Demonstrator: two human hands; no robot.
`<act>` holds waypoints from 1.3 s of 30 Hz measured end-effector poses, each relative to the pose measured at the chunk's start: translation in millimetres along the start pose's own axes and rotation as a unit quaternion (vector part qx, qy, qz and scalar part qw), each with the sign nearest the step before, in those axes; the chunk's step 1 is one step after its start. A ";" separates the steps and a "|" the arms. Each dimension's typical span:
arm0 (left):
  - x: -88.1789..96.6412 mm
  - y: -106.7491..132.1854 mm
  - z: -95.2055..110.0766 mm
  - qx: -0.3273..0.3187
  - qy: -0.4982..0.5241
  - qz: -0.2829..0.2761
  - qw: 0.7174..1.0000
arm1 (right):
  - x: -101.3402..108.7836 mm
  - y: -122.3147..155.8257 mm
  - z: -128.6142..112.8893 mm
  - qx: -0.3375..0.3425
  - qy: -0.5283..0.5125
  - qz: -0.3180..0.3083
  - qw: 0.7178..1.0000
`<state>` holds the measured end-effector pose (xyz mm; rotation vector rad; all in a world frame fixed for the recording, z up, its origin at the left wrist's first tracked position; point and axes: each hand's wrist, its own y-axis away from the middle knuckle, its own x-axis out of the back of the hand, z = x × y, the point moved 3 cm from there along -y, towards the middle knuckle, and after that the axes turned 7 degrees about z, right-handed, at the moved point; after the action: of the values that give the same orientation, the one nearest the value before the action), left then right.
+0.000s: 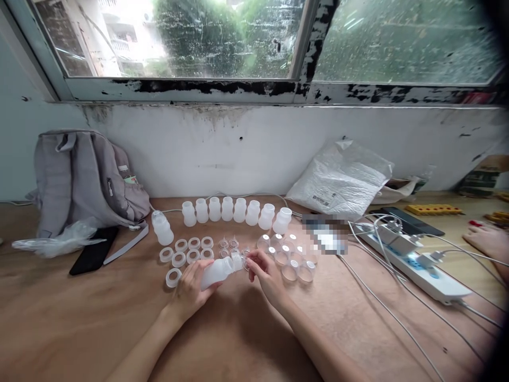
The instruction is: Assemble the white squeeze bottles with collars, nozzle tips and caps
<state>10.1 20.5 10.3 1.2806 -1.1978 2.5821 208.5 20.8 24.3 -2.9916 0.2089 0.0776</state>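
Observation:
My left hand [191,286] is closed around a frosted white baby bottle [217,272], which it holds tilted above the table with the neck towards the right. At the bottle's ribbed neck end, my right hand [264,270] has its fingertips pinched together; what they hold there is small, clear and hard to make out. Just behind the bottle lie several clear bottle nipples [234,242]. White screw rings [194,243] are laid out in rows to the left, and clear domed caps [290,271] stand in a group to the right.
Several open bottles [227,209] form a row at the back, with an assembled-looking bottle [163,228] on their left. A backpack [79,180] and black phone [94,251] lie left. To the right are a power strip [417,265], cables, a silvery bag [342,178] and another person's hand [487,241].

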 end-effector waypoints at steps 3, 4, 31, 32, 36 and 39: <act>0.8 -0.7 1.4 -0.012 0.000 -0.012 1.000 | -1.0 0.0 2.2 0.000 0.019 -0.010 1.000; 1.2 -1.0 1.7 -0.016 0.000 -0.012 1.000 | -1.3 -0.2 3.0 -0.001 0.027 -0.013 1.000; 4.8 -0.8 4.8 -0.059 -0.010 -0.006 0.998 | 1.0 -4.3 11.9 -0.001 0.134 -0.024 0.991; 5.2 -0.8 4.6 -0.060 -0.010 -0.005 0.998 | 1.2 -4.2 11.7 0.001 0.131 -0.031 0.991; 5.9 -0.7 4.7 -0.068 -0.007 -0.007 0.998 | 0.2 -4.1 14.5 0.001 0.116 -0.065 0.991; 5.9 -1.1 5.9 -0.071 -0.002 -0.013 0.997 | -0.5 -4.7 17.4 0.002 0.129 -0.062 0.990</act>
<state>10.4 15.7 17.2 1.2659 -1.3298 2.4279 208.0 28.0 7.8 -2.9943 0.0479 -0.3250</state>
